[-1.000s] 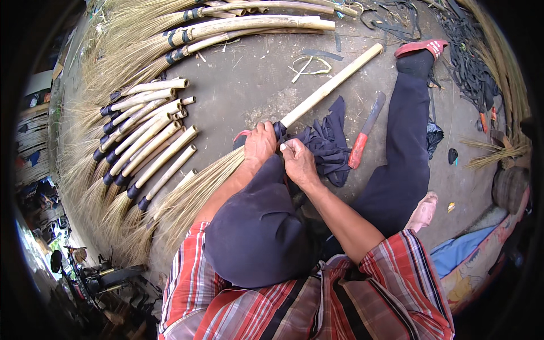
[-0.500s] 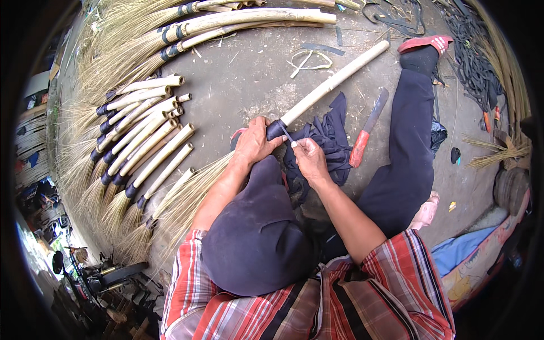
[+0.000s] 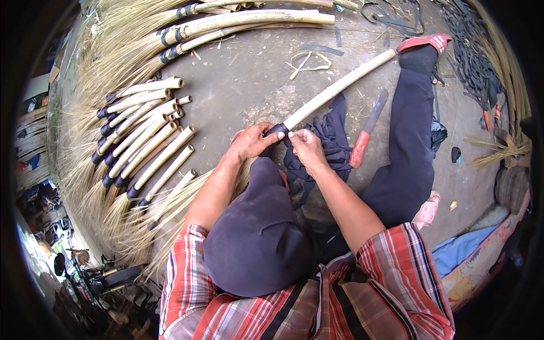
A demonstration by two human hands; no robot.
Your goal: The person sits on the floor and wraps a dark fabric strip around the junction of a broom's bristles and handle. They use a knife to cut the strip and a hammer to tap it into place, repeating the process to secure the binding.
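Note:
A broom with a pale bamboo handle (image 3: 345,85) slants up to the right from my lap, its straw bristles (image 3: 212,190) trailing under my left forearm. Dark strip binding (image 3: 276,135) wraps the joint between handle and straw. My left hand (image 3: 248,143) is closed around the broom at this binding, thumb on top. Close against the binding's right side, my right hand (image 3: 307,148) pinches with thumb and forefinger; the dark strip's end is mostly hidden there. Beside that hand, a heap of dark strips (image 3: 335,139) lies on the floor.
A red-handled knife (image 3: 361,146) lies right of the strips. Several short-handled brooms (image 3: 153,133) fan out at left, with larger brooms (image 3: 238,22) beyond. My outstretched leg (image 3: 409,141) bounds the right side. More dark strips (image 3: 470,68) lie at far right, near a blue cloth (image 3: 462,249).
The handle's far end has swung right and slightly down. My right hand has closed in on the binding, and the short taut strip seen before no longer shows between hand and broom.

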